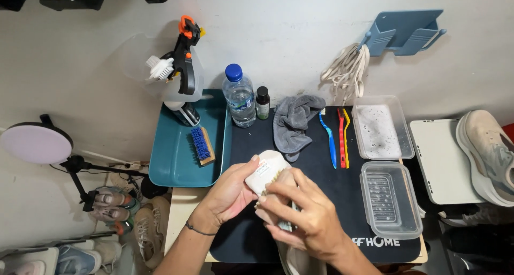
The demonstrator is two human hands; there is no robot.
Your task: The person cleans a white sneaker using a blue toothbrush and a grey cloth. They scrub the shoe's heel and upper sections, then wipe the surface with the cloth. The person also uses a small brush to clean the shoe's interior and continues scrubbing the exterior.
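Observation:
Both my hands meet over a black mat (342, 194) on the table. My left hand (227, 194) grips the rounded white end of a pale shoe (266, 167), which bears a small label. My right hand (305, 219) is wrapped over the shoe's middle, with its fingers pointing left. Pale bristle-like strands show by its fingertips, and I cannot tell whether a brush is under them. The rest of the shoe runs down past the bottom edge, mostly hidden by my right hand.
A teal tray (171, 157) at left holds a blue-bristled brush (202, 145) and a spray bottle (184, 71). Behind the mat stand a water bottle (239, 98) and a small dark bottle (262, 102). A grey cloth (293, 122), thin coloured brushes (337, 138) and two clear tubs (381, 127) lie to the right.

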